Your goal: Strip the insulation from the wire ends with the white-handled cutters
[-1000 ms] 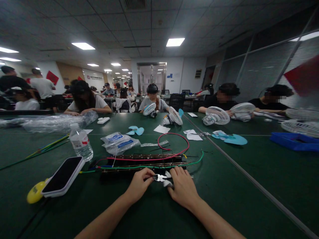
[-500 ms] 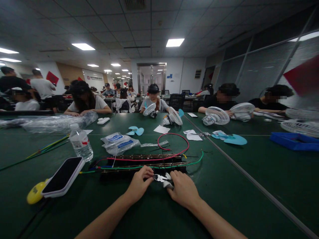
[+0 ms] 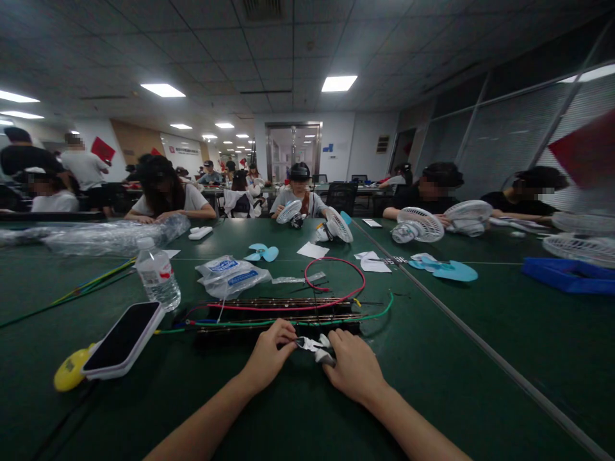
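My right hand (image 3: pixel 354 366) is wrapped round the handles of a pair of pliers (image 3: pixel 311 344) with white-and-grey grips and a bright metal head. The pliers' head points left, toward my left hand (image 3: pixel 270 352). Thumb and forefinger of that hand are pinched together at the tip of the jaws; a small dark bit shows there, too small to name. Just beyond both hands lies a black assembly of long metal rods (image 3: pixel 283 320). A green wire (image 3: pixel 369 318) and a red wire (image 3: pixel 343 261) run along it, the red one looping up behind.
To the left are a phone (image 3: pixel 123 339) on a yellow object (image 3: pixel 71 370) and a water bottle (image 3: pixel 158 275). Behind the rods lie a plastic bag (image 3: pixel 233 276) and a blue fan blade (image 3: pixel 262 252). Co-workers sit across the table with white fan parts (image 3: pixel 417 224); a blue tray (image 3: pixel 569 275) stands right.
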`<state>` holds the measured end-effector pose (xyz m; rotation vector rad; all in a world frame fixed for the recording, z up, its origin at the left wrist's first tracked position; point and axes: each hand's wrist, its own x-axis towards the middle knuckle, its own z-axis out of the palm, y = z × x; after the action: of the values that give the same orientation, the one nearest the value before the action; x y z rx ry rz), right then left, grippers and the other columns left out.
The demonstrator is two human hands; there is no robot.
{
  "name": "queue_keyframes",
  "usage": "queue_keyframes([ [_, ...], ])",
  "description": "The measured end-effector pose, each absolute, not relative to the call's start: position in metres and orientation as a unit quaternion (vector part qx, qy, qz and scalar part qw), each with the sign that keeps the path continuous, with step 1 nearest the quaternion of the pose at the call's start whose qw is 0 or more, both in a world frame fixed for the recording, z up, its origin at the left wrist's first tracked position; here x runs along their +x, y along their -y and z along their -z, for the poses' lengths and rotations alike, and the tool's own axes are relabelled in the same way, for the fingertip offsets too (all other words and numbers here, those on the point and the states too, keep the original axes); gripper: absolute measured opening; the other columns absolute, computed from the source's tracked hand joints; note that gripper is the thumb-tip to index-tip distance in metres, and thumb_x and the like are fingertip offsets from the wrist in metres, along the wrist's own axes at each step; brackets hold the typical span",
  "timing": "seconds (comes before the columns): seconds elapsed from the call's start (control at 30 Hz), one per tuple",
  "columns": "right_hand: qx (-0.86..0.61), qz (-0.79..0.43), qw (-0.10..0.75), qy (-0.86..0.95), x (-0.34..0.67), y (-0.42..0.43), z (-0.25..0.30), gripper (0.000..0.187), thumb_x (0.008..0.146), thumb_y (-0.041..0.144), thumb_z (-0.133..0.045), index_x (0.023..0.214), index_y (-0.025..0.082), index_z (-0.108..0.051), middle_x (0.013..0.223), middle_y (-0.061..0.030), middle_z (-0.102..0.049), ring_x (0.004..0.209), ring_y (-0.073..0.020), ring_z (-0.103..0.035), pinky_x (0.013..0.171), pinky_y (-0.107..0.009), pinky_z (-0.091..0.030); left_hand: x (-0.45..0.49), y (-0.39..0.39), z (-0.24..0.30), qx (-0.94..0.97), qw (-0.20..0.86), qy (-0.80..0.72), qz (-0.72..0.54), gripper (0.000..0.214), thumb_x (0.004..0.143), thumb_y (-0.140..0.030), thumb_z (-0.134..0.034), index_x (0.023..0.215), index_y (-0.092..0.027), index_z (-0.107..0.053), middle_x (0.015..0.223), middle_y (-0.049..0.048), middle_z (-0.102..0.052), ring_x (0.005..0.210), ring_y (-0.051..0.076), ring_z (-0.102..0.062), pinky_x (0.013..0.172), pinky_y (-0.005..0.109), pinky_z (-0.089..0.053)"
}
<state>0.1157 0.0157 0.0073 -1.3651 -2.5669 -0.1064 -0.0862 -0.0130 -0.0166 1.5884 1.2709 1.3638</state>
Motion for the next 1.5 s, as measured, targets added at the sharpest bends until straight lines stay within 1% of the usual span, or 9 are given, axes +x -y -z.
queue_keyframes([
  [0.17, -0.454, 0.056, 0.134, 0.879, 0.1155, -0.0157, -0.0091, 0.026, 0.070, 0.032, -0.057, 0.092, 0.020, -0.051, 0.099, -0.0072, -0.052, 0.092, -0.0223, -0.045, 0.080, -0.033, -0.030, -0.0863, 0.0131, 0.0168, 0.601, 0.353, -0.488, -0.526, 0.016, 0.074, -0.016, -0.062, 0.088, -0.017, -0.055, 0.083, 0.0029, -0.063, 0.081, 0.017, -0.064, 0.076, 0.030, -0.051],
  [0.43, -0.450, 0.047, 0.141, 0.881, 0.1160, -0.0154, -0.0099, 0.029, 0.071, 0.033, -0.057, 0.096, 0.020, -0.050, 0.102, -0.0073, -0.051, 0.094, -0.0225, -0.044, 0.082, -0.033, -0.029, -0.0853, 0.0145, 0.0163, 0.599, 0.361, -0.472, -0.537, 0.014, 0.075, -0.020, -0.062, 0.086, -0.018, -0.054, 0.081, 0.0020, -0.062, 0.081, 0.018, -0.064, 0.076, 0.030, -0.051],
  [0.83, -0.475, 0.005, 0.119, 0.872, 0.1133, -0.0124, -0.0079, 0.019, 0.078, 0.033, -0.049, 0.090, 0.019, -0.055, 0.092, -0.0064, -0.058, 0.083, -0.0193, -0.052, 0.072, -0.029, -0.034, -0.0857, 0.0133, 0.0178, 0.601, 0.369, -0.466, -0.535, 0.012, 0.076, -0.018, -0.061, 0.086, -0.018, -0.053, 0.080, 0.0015, -0.061, 0.081, 0.017, -0.064, 0.074, 0.028, -0.051],
  [1.07, -0.473, 0.015, 0.119, 0.873, 0.1135, -0.0123, -0.0075, 0.019, 0.076, 0.033, -0.051, 0.088, 0.020, -0.053, 0.090, -0.0063, -0.057, 0.082, -0.0199, -0.051, 0.072, -0.029, -0.033, -0.0863, 0.0131, 0.0189, 0.616, 0.352, -0.470, -0.525, 0.012, 0.076, -0.015, -0.059, 0.087, -0.018, -0.053, 0.082, 0.0013, -0.061, 0.079, 0.017, -0.064, 0.075, 0.029, -0.051],
  [1.23, -0.458, 0.058, 0.140, 0.876, 0.1149, -0.0119, -0.0103, 0.028, 0.071, 0.034, -0.057, 0.094, 0.020, -0.052, 0.098, -0.0075, -0.053, 0.092, -0.0230, -0.046, 0.081, -0.033, -0.030, -0.0848, 0.0133, 0.0183, 0.637, 0.326, -0.474, -0.513, 0.013, 0.077, -0.013, -0.056, 0.089, -0.018, -0.053, 0.085, 0.0021, -0.061, 0.080, 0.017, -0.063, 0.074, 0.029, -0.051],
  [1.33, -0.456, 0.067, 0.142, 0.876, 0.1149, -0.0117, -0.0116, 0.032, 0.070, 0.035, -0.059, 0.097, 0.020, -0.051, 0.099, -0.0082, -0.052, 0.092, -0.0237, -0.044, 0.081, -0.034, -0.029, -0.0845, 0.0136, 0.0177, 0.648, 0.314, -0.473, -0.508, 0.015, 0.077, -0.011, -0.055, 0.089, -0.018, -0.054, 0.086, 0.0021, -0.061, 0.081, 0.016, -0.063, 0.075, 0.030, -0.051],
  [1.5, -0.458, 0.068, 0.145, 0.874, 0.1142, -0.0126, -0.0104, 0.032, 0.069, 0.035, -0.060, 0.096, 0.019, -0.052, 0.100, -0.0086, -0.052, 0.092, -0.0237, -0.044, 0.081, -0.034, -0.029, -0.0851, 0.0147, 0.0176, 0.660, 0.302, -0.470, -0.503, 0.016, 0.077, -0.009, -0.053, 0.089, -0.019, -0.055, 0.088, 0.0021, -0.061, 0.084, 0.016, -0.062, 0.078, 0.030, -0.050],
])
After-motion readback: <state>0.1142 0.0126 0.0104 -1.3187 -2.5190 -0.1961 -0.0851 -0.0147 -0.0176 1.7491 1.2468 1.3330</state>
